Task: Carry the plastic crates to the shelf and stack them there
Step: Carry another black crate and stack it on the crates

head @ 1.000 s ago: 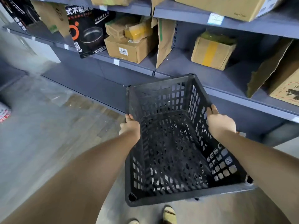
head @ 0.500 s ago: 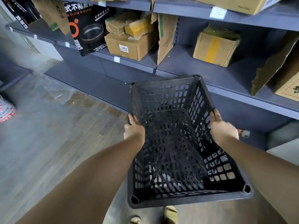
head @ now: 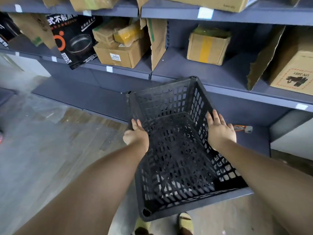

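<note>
Both grips stay clamped on the black crate [head: 176, 150], left hand [head: 136, 134] and right hand [head: 220, 131] on opposite rims, and it's drifted closer to the bottom shelf [head: 101, 97], so set-down looks imminent.

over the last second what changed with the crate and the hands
The black crate has come a little nearer the shelf and tipped slightly. Both hands hold its side walls as before: left hand, right hand. Nothing was let go. The cardboard boxes stayed put.
</note>
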